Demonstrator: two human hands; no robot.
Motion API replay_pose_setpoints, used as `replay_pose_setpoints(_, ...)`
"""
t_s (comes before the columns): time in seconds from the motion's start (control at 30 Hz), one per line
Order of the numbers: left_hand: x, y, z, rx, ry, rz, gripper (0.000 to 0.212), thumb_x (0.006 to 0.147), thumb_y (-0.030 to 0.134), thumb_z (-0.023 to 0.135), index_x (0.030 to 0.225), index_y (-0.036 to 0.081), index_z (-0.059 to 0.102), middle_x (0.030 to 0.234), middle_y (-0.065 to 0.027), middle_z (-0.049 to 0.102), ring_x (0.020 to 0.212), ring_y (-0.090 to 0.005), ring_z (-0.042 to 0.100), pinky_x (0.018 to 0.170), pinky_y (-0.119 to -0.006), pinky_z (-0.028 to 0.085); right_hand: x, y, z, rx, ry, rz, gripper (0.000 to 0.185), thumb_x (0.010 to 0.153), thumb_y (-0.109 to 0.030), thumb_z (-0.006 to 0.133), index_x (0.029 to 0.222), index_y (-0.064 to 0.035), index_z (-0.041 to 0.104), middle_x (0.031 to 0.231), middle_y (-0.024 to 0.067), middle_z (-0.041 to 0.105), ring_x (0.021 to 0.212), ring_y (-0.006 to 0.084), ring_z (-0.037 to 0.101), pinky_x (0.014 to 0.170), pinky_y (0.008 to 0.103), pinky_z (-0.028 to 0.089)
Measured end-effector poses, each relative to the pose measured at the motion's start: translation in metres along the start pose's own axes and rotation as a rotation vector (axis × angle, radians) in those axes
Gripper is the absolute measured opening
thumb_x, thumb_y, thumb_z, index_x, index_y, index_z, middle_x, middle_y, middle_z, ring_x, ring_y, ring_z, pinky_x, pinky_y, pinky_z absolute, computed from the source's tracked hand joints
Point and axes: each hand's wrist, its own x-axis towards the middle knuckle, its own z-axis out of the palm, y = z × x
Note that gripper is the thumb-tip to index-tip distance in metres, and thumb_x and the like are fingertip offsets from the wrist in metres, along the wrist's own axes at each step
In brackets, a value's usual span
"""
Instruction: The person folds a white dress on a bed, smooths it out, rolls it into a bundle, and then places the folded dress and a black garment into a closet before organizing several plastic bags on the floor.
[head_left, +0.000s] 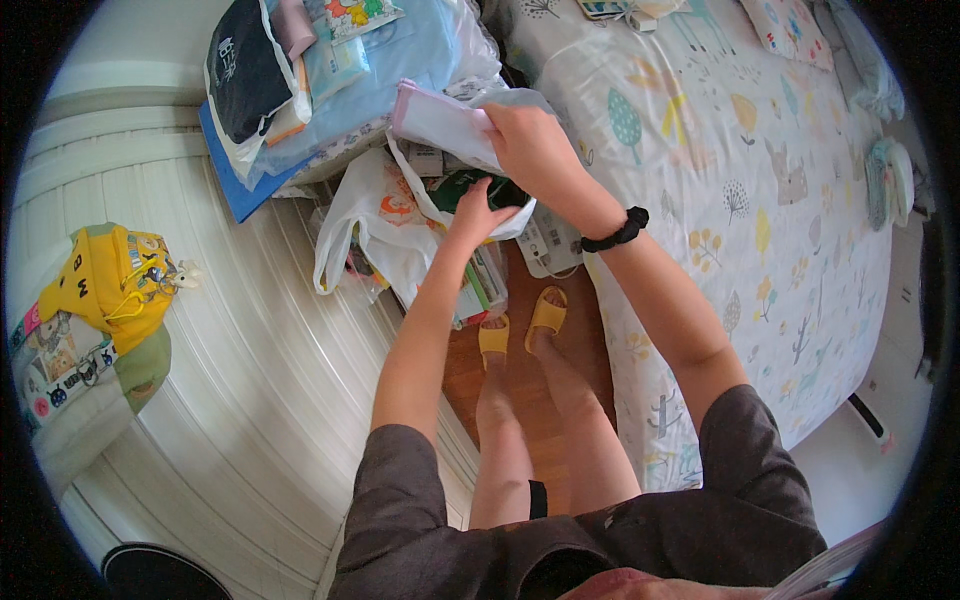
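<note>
My right hand (531, 142) grips a flat white translucent pouch with pink edging (442, 120), held over a white plastic bag (375, 217). Lower down, my left hand (478, 214) reaches into the bag's mouth, thumb and forefinger spread beside a dark green item (456, 191). Its other fingers are partly hidden. Inside the bag, a small pale box (426, 161) shows behind the green item. Orange print marks the bag's side.
Left of the bag is a white ribbed panel with a yellow bag (120, 281) hanging there. A bed with a patterned sheet (720, 225) lies right. Blue bedding (420, 45) in clear plastic sits behind. White power strips (551, 244) rest beyond my yellow slippers (547, 319).
</note>
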Motion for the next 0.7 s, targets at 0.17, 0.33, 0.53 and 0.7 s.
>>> replay_pose_setpoints(0.17,-0.009,-0.035,-0.032,0.231,-0.058,-0.038,0.018,0.079,0.011,0.056,0.089,-0.004,0.057,0.081,-0.0233,0.060,0.081,-0.0394,0.057,0.071,-0.045,0.046,-0.004,-0.001,0.004,0.050,-0.007,-0.017,0.013,0.078,-0.010,0.047,0.082,-0.0020,0.057,0.071,0.0196,0.059,0.069,0.0381,0.057,0.061,0.0450,0.045)
replay_pose_setpoints(0.33,-0.006,-0.029,-0.055,0.259,0.175,-0.113,0.015,0.083,0.011,0.052,0.080,-0.003,0.053,0.072,-0.0234,0.058,0.072,-0.0404,0.057,0.063,-0.048,0.044,-0.004,0.003,0.002,0.058,0.022,-0.032,0.013,0.079,-0.011,0.048,0.081,-0.0018,0.056,0.070,0.0197,0.059,0.068,0.0382,0.057,0.061,0.0456,0.045)
replay_pose_setpoints(0.53,-0.013,-0.030,-0.069,0.214,0.194,-0.187,0.015,0.084,0.012,0.052,0.088,-0.003,0.054,0.072,-0.0241,0.058,0.073,-0.0401,0.056,0.062,-0.047,0.043,-0.001,0.002,0.000,0.043,0.014,-0.049,0.013,0.081,-0.012,0.048,0.082,-0.0012,0.056,0.071,0.0200,0.058,0.069,0.0387,0.056,0.062,0.0455,0.044)
replay_pose_setpoints(0.7,-0.024,-0.049,-0.067,0.084,-0.017,-0.022,0.022,0.079,0.016,0.059,0.093,-0.001,0.056,0.077,-0.0220,0.059,0.078,-0.0389,0.057,0.067,-0.045,0.045,-0.002,0.005,0.002,0.089,-0.025,0.039,0.015,0.084,-0.012,0.047,0.086,0.0001,0.055,0.076,0.0207,0.057,0.071,0.0399,0.053,0.063,0.0435,0.042)
